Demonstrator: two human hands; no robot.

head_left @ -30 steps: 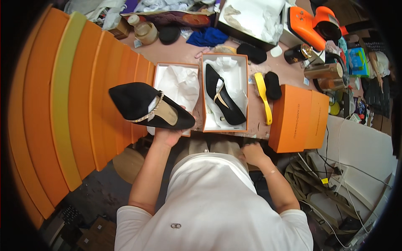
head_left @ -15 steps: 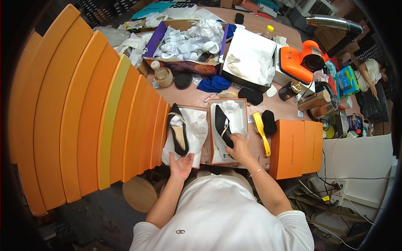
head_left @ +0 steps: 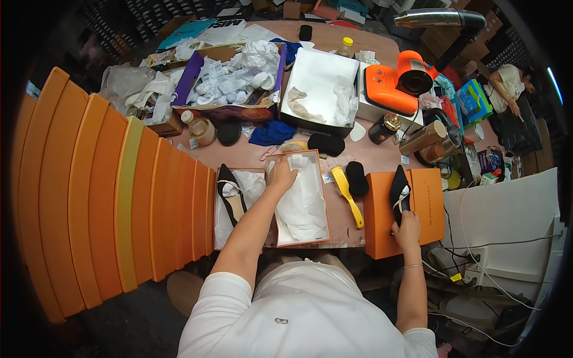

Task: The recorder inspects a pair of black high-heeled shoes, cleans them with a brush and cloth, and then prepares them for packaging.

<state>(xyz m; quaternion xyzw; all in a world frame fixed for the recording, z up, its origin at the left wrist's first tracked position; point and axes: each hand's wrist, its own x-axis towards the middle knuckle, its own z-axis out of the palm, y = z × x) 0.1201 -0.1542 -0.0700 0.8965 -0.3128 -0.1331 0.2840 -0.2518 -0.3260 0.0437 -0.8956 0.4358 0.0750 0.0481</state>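
Note:
At the right, my right hand (head_left: 406,230) is closed round the heel end of a black pointed shoe (head_left: 399,186). The shoe, with white stuffing inside, lies over the orange boxes (head_left: 379,232). My left hand (head_left: 282,175) reaches into an open shoe box (head_left: 325,210) at the centre, fingers bent on the white tissue paper (head_left: 304,212) by its far left side; the fingertips are partly hidden. Left of it, under my left forearm, another black pointed shoe (head_left: 224,175) lies on paper in a second open box (head_left: 219,244).
A tall row of orange boxes (head_left: 113,197) lines the left. A yellow brush (head_left: 348,197) and a black pad (head_left: 357,178) lie between my hands. Farther back are a purple carton (head_left: 185,80) of crumpled paper, a white-lined box (head_left: 316,71) and an orange blower (head_left: 391,89). Another person (head_left: 507,89) sits far right.
My right hand has carried the black shoe from the centre box to the orange boxes at the right. My left hand has moved from the left box into the centre one. The view has shifted.

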